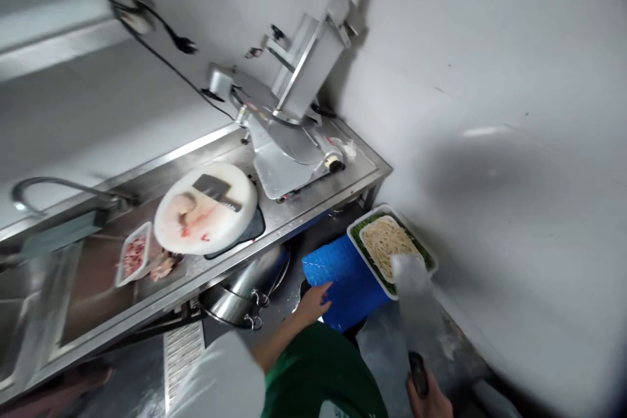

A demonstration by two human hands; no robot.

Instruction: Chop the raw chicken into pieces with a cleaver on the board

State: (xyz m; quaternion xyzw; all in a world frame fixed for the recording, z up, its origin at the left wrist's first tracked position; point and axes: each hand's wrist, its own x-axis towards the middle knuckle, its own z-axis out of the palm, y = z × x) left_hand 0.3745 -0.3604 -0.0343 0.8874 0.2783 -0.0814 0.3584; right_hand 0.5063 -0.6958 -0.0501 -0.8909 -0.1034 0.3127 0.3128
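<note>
My right hand [428, 395], low at the right, is closed round the dark handle of a cleaver [416, 300]. Its broad blade points up and is blurred, overlapping the edge of a white tray of pale strips [385, 241]. That tray sits inside a larger white tray with green vegetables [360, 235]. My left hand [313, 304] holds nothing, with its fingers apart, beside a blue crate [343, 274]. On the steel counter, a second cleaver [215, 191] lies flat on a round white cutting board [196, 228] with red stains and a small lump on it.
A meat slicer [289, 144] stands at the counter's right end. Left of the board are a white tray of chopped meat [134, 256], loose meat scraps [164, 266] and a faucet [63, 184]. Steel pots [245, 290] sit under the counter [294, 222]. A wall rises at the right.
</note>
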